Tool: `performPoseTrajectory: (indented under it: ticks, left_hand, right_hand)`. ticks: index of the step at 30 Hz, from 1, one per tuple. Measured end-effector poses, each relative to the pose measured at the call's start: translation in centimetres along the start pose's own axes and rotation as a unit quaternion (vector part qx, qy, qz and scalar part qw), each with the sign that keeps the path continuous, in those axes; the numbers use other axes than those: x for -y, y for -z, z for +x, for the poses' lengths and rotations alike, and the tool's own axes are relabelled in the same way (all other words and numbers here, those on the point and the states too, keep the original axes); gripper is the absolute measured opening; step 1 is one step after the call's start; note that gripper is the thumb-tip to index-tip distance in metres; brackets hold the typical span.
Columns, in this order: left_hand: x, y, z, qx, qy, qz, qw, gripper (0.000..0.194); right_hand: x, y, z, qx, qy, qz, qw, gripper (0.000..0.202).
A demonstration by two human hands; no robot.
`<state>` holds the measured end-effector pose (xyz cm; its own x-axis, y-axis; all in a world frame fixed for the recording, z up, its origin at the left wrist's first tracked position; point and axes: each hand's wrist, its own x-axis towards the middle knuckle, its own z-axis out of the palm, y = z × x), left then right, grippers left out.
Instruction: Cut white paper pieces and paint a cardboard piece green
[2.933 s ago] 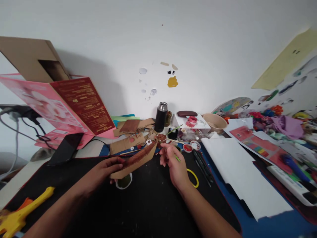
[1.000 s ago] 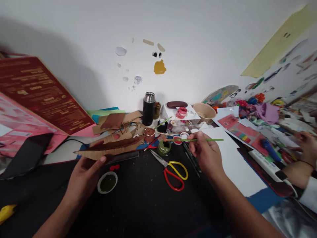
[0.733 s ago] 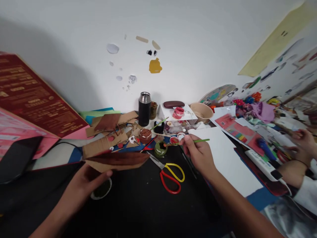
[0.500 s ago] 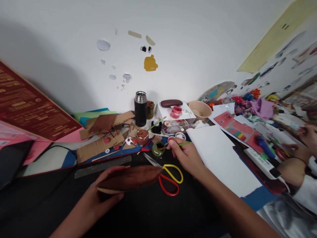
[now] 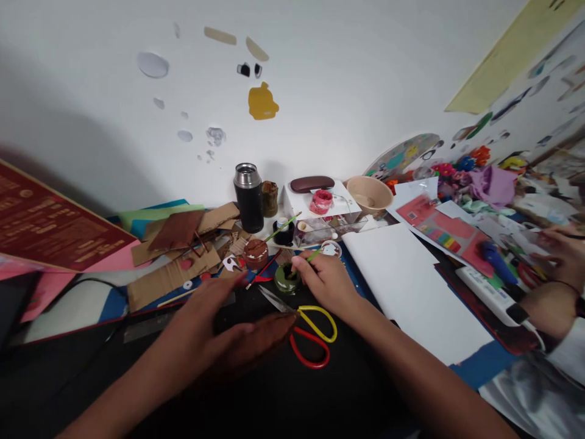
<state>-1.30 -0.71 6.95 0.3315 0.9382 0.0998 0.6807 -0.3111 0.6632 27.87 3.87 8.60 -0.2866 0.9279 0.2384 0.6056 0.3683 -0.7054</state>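
Note:
My right hand pinches a thin green brush, its tip down in the small jar of green paint. In my left hand is a brown painted piece, held low over the black table surface, with much of it hidden by the hand. Scissors with one yellow and one red handle lie open just right of the brown piece. Beside the green jar stands a jar of brown paint.
Behind stand a black flask, a red paint jar and a beige bowl. Cardboard scraps lie left, white paper right. Another person's hand is at the far right.
My right hand has brought the brush down into the green jar. My left hand has turned over the brown piece and now covers more of it. The view has shifted slightly.

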Motion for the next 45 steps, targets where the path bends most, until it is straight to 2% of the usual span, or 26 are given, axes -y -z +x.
performPoseTrajectory:
  ticks: [3, 5, 8, 10, 13, 17, 21, 23, 31, 33, 37, 45]
  left_hand:
    - [-1.2, -3.4, 3.8, 0.034, -0.065, 0.036, 0.997, 0.073]
    - [-1.5, -5.1, 5.8, 0.049, -0.076, 0.061, 0.994, 0.076]
    - [-1.9, -6.5, 7.6, 0.075, -0.068, 0.081, 0.992, 0.075]
    - [-2.2, -7.0, 8.1, 0.084, -0.065, 0.082, 0.991, 0.064]
    - [-2.3, -7.5, 8.4, 0.084, -0.056, 0.078, 0.992, 0.044]
    - [-2.2, -7.8, 8.4, 0.075, -0.056, 0.07, 0.993, 0.042]
    - [-2.2, -7.8, 8.5, 0.076, -0.051, 0.084, 0.992, 0.036]
    - [-2.3, -7.8, 8.6, 0.076, -0.049, 0.088, 0.992, 0.037]
    - [-2.5, -7.6, 8.6, 0.082, -0.047, 0.101, 0.99, 0.041]
    - [-2.5, -7.6, 8.6, 0.081, -0.047, 0.104, 0.99, 0.042]
    - [-2.4, -7.6, 8.6, 0.081, -0.053, 0.091, 0.991, 0.042]
    - [-2.1, -7.9, 8.4, 0.063, -0.053, 0.071, 0.994, 0.043]
  right_hand:
    - [0.0, 0.1, -0.1, 0.01, 0.013, -0.035, 0.999, 0.041]
    - [-0.2, 0.1, -0.2, 0.007, 0.013, -0.04, 0.999, 0.042]
    - [-0.5, -0.1, -0.3, 0.001, 0.004, -0.047, 0.999, 0.043]
    - [-0.8, -0.2, -0.5, 0.015, 0.006, -0.061, 0.998, 0.041]
    - [-0.9, -0.1, -0.6, 0.03, 0.009, -0.071, 0.997, 0.04]
    - [-0.9, 0.3, -0.5, 0.011, -0.001, -0.06, 0.998, 0.04]
    - [-0.6, 0.3, -0.5, 0.051, 0.022, -0.082, 0.995, 0.037]
    - [-0.5, 0.3, -0.5, 0.067, 0.032, -0.099, 0.992, 0.036]
    - [-0.5, 0.5, -0.4, 0.069, 0.012, -0.135, 0.988, 0.036]
    - [-0.5, 0.5, -0.4, 0.072, 0.018, -0.119, 0.99, 0.036]
    - [-0.5, 0.8, -0.5, 0.04, 0.018, -0.054, 0.998, 0.038]
    - [-0.8, 0.4, -0.8, 0.038, 0.049, -0.038, 0.997, 0.041]
